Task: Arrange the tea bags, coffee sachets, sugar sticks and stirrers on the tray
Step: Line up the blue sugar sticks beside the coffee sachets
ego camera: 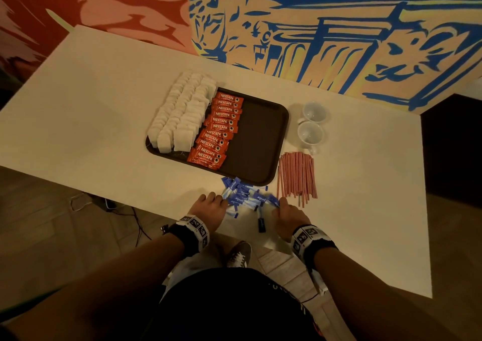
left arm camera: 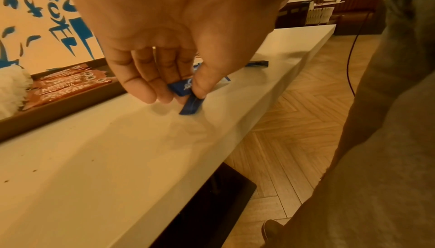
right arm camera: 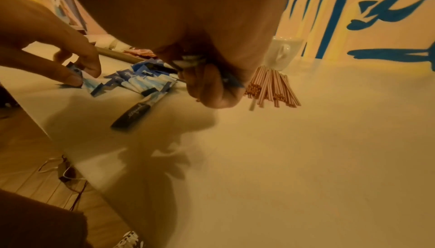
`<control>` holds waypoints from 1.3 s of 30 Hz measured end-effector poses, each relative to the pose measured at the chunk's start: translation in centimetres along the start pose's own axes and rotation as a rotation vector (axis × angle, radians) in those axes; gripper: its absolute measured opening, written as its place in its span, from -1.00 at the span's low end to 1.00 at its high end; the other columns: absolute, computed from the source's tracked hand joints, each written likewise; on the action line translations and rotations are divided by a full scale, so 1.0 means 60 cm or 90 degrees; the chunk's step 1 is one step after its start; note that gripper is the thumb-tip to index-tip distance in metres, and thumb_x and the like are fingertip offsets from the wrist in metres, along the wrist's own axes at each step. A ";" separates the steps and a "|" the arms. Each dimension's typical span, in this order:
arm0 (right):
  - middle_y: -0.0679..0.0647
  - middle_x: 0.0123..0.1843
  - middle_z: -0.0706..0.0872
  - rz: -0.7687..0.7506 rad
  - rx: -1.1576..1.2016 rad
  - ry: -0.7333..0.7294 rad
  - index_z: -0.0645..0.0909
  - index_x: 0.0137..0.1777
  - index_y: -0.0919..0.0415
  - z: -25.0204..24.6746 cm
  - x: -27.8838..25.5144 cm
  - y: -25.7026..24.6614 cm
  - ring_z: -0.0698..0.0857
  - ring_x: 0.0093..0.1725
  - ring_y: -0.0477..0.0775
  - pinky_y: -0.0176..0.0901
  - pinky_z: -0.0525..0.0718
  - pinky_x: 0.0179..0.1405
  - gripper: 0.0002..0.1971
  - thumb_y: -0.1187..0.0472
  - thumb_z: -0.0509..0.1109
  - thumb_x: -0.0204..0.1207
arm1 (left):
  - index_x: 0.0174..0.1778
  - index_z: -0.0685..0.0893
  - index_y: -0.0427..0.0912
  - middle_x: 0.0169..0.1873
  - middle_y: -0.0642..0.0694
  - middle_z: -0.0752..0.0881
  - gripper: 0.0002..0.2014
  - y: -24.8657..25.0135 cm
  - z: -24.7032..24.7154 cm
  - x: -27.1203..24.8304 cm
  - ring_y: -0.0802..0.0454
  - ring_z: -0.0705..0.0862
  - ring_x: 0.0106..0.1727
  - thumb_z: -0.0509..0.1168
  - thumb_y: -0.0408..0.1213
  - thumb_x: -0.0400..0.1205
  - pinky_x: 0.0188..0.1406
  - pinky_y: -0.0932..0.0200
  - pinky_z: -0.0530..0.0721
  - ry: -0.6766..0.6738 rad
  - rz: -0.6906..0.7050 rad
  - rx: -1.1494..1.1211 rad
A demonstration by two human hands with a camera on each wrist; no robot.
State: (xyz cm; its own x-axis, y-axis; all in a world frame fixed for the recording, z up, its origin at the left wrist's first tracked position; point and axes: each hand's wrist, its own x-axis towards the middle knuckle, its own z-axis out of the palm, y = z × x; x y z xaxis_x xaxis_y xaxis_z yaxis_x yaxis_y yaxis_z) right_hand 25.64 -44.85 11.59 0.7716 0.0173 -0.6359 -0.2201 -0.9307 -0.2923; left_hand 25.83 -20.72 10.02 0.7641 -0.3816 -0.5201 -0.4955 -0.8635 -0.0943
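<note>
A brown tray [ego camera: 260,142] holds rows of white tea bags [ego camera: 180,113] on its left and a column of red coffee sachets [ego camera: 219,129] beside them; its right half is bare. A loose pile of blue sugar sticks [ego camera: 247,198] lies on the table just in front of the tray. My left hand [ego camera: 212,205] pinches a blue sugar stick [left arm camera: 186,89] at the pile's left edge. My right hand [ego camera: 285,210] curls its fingers round several sugar sticks [right arm camera: 231,81] at the pile's right edge. Pink stirrers [ego camera: 297,176] lie bundled right of the tray.
Two white cups [ego camera: 311,124] stand right of the tray, behind the stirrers. One dark blue sugar stick [ego camera: 261,223] lies apart near the table's front edge. A painted wall rises behind the white table [ego camera: 91,111]. Cables lie on the wooden floor.
</note>
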 end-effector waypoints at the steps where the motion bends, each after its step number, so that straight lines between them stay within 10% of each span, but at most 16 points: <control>1: 0.23 0.09 0.75 0.005 0.021 0.007 0.40 0.37 0.24 -0.001 -0.005 -0.002 0.75 0.05 0.28 0.05 0.67 0.04 -0.65 0.00 0.03 0.81 | 0.58 0.31 -0.25 0.48 -0.26 0.49 -0.56 0.000 0.000 -0.001 -0.21 0.45 0.48 0.13 -0.23 0.78 0.45 -0.10 0.47 0.000 -0.009 -0.017; 8: 0.22 0.34 0.64 0.068 0.062 -0.073 0.44 0.43 0.14 0.001 -0.006 -0.004 0.64 0.20 0.26 0.05 0.61 0.15 -0.25 -0.46 0.31 0.52 | 0.54 0.25 -0.16 0.28 -0.16 0.66 -0.56 -0.010 -0.005 -0.009 -0.11 0.65 0.22 0.10 -0.26 0.73 0.23 -0.01 0.60 0.033 -0.187 -0.346; 14: 0.21 0.49 0.61 0.041 -0.010 -0.092 0.35 0.66 0.12 0.021 0.012 -0.028 0.62 0.41 0.29 0.09 0.59 0.36 -0.20 -0.40 0.28 0.59 | 0.39 0.35 -0.16 -0.05 -0.14 0.68 -0.71 -0.009 -0.027 0.007 -0.08 0.64 -0.15 0.05 -0.12 0.80 -0.16 0.00 0.58 0.039 -0.380 -0.536; 19: 0.21 0.40 0.66 0.008 -0.127 -0.078 0.42 0.54 0.15 0.046 0.018 -0.040 0.67 0.31 0.29 0.07 0.61 0.27 -0.46 -0.22 0.14 0.75 | 0.48 0.30 -0.12 0.21 -0.24 0.71 -0.51 0.005 -0.020 0.031 -0.27 0.72 0.16 0.06 0.14 0.76 0.03 -0.08 0.61 0.022 -0.352 -0.573; 25: 0.27 0.47 0.62 0.014 -0.157 -0.072 0.41 0.54 0.22 0.051 0.022 -0.050 0.63 0.41 0.29 0.06 0.55 0.37 -0.59 0.03 0.00 0.84 | 0.39 0.38 -0.10 0.17 -0.19 0.71 -0.64 0.002 -0.010 0.045 -0.21 0.71 0.14 0.23 -0.06 0.74 0.02 -0.04 0.62 -0.011 -0.323 -0.511; 39: 0.16 0.28 0.69 0.024 -0.104 -0.045 0.49 0.42 0.14 -0.017 -0.006 -0.010 0.70 0.16 0.21 0.02 0.63 0.15 -0.58 -0.10 0.07 0.78 | 0.27 0.40 -0.23 0.06 -0.27 0.70 -0.72 -0.036 -0.032 0.031 -0.29 0.72 0.06 0.09 -0.09 0.78 0.01 -0.07 0.64 0.019 -0.345 -0.612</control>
State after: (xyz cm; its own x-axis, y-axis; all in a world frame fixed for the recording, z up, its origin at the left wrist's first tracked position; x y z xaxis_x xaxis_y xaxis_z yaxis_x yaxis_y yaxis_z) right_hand 26.10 -44.67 12.75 0.7191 0.0013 -0.6949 -0.1439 -0.9780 -0.1508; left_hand 29.13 -20.17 10.87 0.7995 0.1280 -0.5869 0.4253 -0.8106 0.4026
